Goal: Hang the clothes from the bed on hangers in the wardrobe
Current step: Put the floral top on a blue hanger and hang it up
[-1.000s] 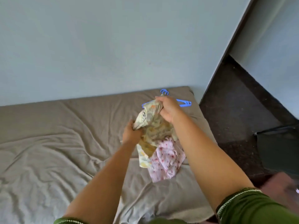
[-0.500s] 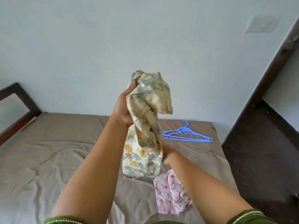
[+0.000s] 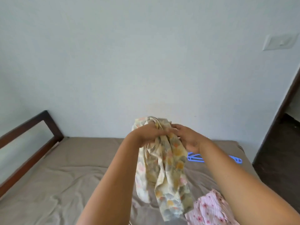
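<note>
Pale blue wall (image 3: 146, 54) fills the space beyond both hands, with a light switch plate (image 3: 280, 41) high to the right of them; below the hands lies the bed (image 3: 68, 179) under a rumpled taupe sheet, its dark wooden frame (image 3: 30, 135) well off to the left.

Left hand (image 3: 146, 135) grips the bunched top of the floral garment (image 3: 164, 172), fingers curled into the cloth; right hand (image 3: 188, 138) sits just beside it with fingers loosely spread, fingertips touching the same bunched top; whether they pinch the fabric I cannot tell.

Garment hangs clear above the sheet, its long axis running downward and slightly toward the person, gathered end up in the hands, loose ends pointing down at the bed; it is twisted into a rope, so no collar or hem can be told.

A blue hanger (image 3: 196, 157) lies flat on the sheet just below and beyond the right hand, partly hidden by that forearm; a pink printed garment (image 3: 209, 210) lies near the right elbow.

To do this step well, the hands should probably work apart along the top edge to find the shoulders or waistband; a shake would let the twist fall out before reaching for the hanger; threading it while bunched risks a lopsided hang.
</note>
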`<action>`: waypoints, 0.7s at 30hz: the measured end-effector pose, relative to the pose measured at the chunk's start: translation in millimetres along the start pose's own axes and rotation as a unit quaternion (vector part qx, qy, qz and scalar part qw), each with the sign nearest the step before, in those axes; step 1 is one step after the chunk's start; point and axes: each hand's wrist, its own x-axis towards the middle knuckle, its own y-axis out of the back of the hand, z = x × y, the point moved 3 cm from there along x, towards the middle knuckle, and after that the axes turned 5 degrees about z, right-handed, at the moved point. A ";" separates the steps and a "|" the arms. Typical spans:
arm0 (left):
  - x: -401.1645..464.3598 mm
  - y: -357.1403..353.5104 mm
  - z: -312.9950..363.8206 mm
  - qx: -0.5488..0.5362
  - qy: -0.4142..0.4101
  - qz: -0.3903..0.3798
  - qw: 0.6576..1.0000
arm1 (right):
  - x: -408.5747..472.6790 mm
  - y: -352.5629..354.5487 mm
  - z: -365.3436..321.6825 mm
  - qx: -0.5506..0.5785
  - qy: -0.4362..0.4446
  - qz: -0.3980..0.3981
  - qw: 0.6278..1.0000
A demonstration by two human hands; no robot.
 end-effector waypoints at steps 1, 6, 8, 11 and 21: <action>1.7 8.2 -3.7 0.020 0.013 -0.010 1.000 | 6.8 0.1 -5.5 -0.121 0.023 0.037 0.992; 2.5 55.6 -6.9 0.153 -0.018 -0.012 0.988 | 44.6 28.9 -32.7 -0.222 0.078 0.267 0.935; 6.5 78.2 -10.1 0.270 -0.024 0.078 0.959 | 52.1 49.5 -38.0 -0.209 0.049 0.378 0.901; 9.7 111.5 -16.4 0.307 -0.038 0.196 0.931 | 35.0 62.3 -43.5 -0.266 0.037 0.525 0.807; 21.2 143.3 -2.7 0.395 -0.153 0.258 0.868 | 53.3 28.7 -26.0 -0.371 -0.025 0.508 0.777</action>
